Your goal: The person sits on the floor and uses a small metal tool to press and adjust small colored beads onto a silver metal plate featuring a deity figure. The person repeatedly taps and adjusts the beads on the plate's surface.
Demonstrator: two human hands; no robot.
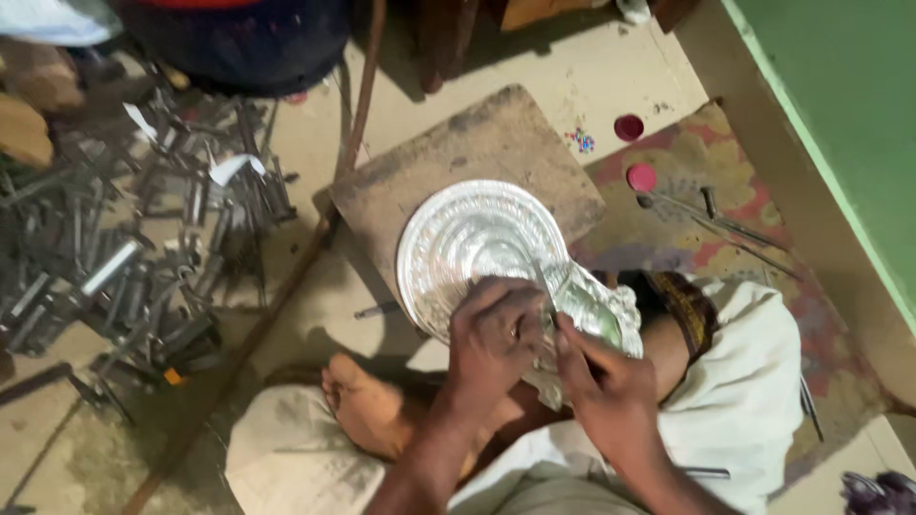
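Glossy embossed silver plate (477,238) (metal) on rough wooden block (458,153)

Single head view, looking steeply down, close over lap and floor.
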